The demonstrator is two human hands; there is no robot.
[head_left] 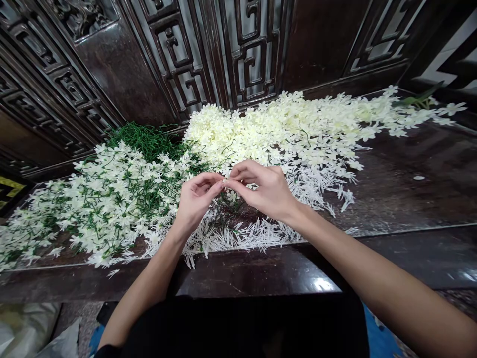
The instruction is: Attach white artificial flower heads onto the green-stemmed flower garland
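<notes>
– Black clothing [242,328] fills the bottom edge, closest to the lens. What about the grip?

– Left hand [194,196] and right hand [267,190] meet fingertip to fingertip, both pinched closed on a tiny pale piece [224,181] between them; it's too small to identify

– And around them?

– White slivers [257,234] lie scattered under the hands along the front of the dark wooden surface [406,201], with another drift running off to the right

– Further out, what looks done and what doesn't?

– On the left, white flowers [112,191] lie tangled with green stems [149,194], so I'd judge those left to do. Behind them sits a mound of green strands [145,141], seemingly without blooms. Back and right, creamy blossoms [276,124] are banked with hardly any green among them; those I'd count as done

– So about halfway?

– Roughly, I'd guess: both flower heaps are big, and neither looks nearly used up. One lone white scrap [419,177] lies apart on the right, and carved panelling [316,44] stands behind everything
</notes>
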